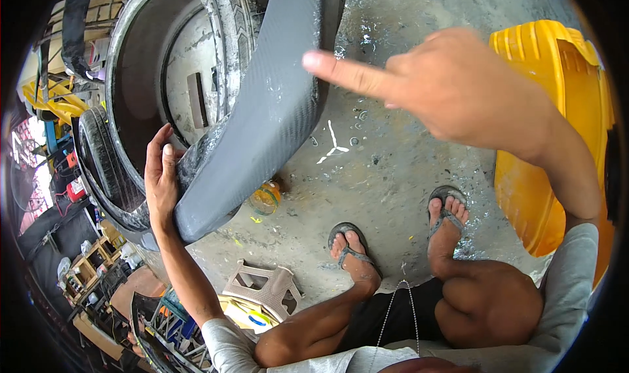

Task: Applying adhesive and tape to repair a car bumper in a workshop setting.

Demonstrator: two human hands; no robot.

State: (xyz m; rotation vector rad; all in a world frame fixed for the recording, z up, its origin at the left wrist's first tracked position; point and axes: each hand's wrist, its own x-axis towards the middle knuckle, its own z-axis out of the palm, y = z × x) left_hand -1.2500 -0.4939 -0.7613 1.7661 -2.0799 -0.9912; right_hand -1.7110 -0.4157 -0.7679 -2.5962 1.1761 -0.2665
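Observation:
A long dark grey motorcycle seat (275,104) with a carbon-weave textured cover lies slanted across a tire (229,19). My left hand (161,176) is at the seat's lower left side, over the tire's edge, with its fingers extended and nothing visible in them. Over the seat's right edge, my right hand (452,88) points left with the index finger stretched out. Its fingertip is on or just above the cover; I cannot tell which. The other right fingers are folded back and blurred, and no object shows in them.
Yellow ribbed plastic (524,196) stands on the right. Below the seat are an orange-and-clear round container (265,198) and a beige plastic stool (262,286). Another tire (108,163) and wooden shelving (92,261) with clutter fill the left. Stained concrete floor (386,189) lies between.

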